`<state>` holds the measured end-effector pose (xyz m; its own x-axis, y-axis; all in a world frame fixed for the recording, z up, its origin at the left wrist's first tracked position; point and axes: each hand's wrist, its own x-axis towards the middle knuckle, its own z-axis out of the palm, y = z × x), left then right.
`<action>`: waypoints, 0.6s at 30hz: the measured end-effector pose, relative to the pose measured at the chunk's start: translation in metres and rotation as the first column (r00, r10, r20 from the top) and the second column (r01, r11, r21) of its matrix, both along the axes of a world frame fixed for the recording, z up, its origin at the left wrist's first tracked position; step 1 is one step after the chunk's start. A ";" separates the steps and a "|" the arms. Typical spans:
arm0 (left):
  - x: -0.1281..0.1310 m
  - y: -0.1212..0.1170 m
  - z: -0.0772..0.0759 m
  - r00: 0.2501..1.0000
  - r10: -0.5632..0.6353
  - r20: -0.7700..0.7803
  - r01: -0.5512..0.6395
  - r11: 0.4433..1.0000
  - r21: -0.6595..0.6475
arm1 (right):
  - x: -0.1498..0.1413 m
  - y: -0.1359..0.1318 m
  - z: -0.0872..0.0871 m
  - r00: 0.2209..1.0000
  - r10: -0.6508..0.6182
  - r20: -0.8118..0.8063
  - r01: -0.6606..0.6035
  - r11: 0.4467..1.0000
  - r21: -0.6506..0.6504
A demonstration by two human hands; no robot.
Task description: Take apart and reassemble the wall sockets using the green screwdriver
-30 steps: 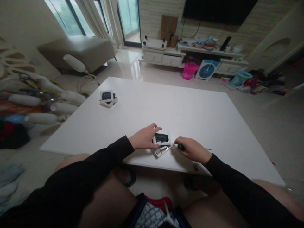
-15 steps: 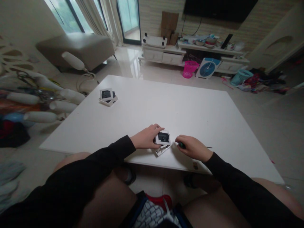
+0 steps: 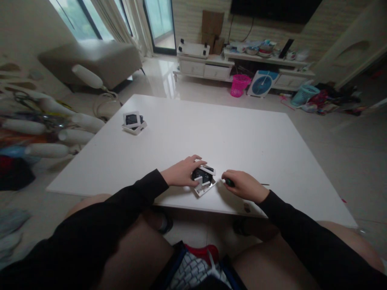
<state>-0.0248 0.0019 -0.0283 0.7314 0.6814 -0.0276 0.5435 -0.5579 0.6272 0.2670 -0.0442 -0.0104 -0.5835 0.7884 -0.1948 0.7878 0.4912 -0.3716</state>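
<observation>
My left hand [image 3: 180, 174] grips a small white-framed part with a black insert [image 3: 202, 175], tilted up on its edge over a flat white plate [image 3: 206, 187] near the front edge of the white table [image 3: 211, 137]. My right hand [image 3: 243, 185] rests on the table just to the right, its fingers closed around a screwdriver with a dark green handle [image 3: 229, 182]; the thin shaft [image 3: 265, 184] pokes out to the right. The two hands are a short gap apart.
A second white-framed part on a white plate [image 3: 134, 122] lies at the table's far left. My bare knees sit under the front edge. Beyond are a grey sofa [image 3: 90, 60], a TV cabinet [image 3: 242, 66], a pink basket [image 3: 238, 85] and a fan [image 3: 261, 83].
My left hand has tipped the white-framed part from lying flat to standing tilted on its edge. My right hand has stayed put on the screwdriver.
</observation>
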 end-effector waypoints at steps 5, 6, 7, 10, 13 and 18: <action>-0.004 0.002 -0.006 0.998 -0.028 0.057 0.032 0.997 -0.071 | -0.001 -0.001 0.001 1.000 -0.004 0.008 0.004 1.000 0.004; -0.005 0.002 -0.008 0.997 -0.028 0.071 0.034 0.996 -0.088 | -0.001 -0.001 0.001 1.000 -0.003 0.009 0.003 1.000 0.006; -0.006 0.001 -0.011 0.996 -0.023 0.085 0.031 0.994 -0.102 | -0.001 0.000 0.000 1.000 -0.002 0.011 0.002 1.000 0.006; -0.005 -0.004 -0.017 0.991 0.003 0.131 0.013 0.993 -0.119 | 0.000 0.000 0.000 1.000 0.007 0.016 -0.007 1.000 0.005; 0.001 -0.017 -0.021 0.988 0.059 0.140 -0.047 0.995 -0.088 | 0.000 0.000 0.002 1.000 0.004 0.021 -0.004 1.000 0.001; 0.013 -0.042 -0.024 0.981 0.162 0.103 -0.159 0.987 -0.033 | 0.001 -0.001 0.007 1.000 0.007 0.027 -0.007 1.000 0.021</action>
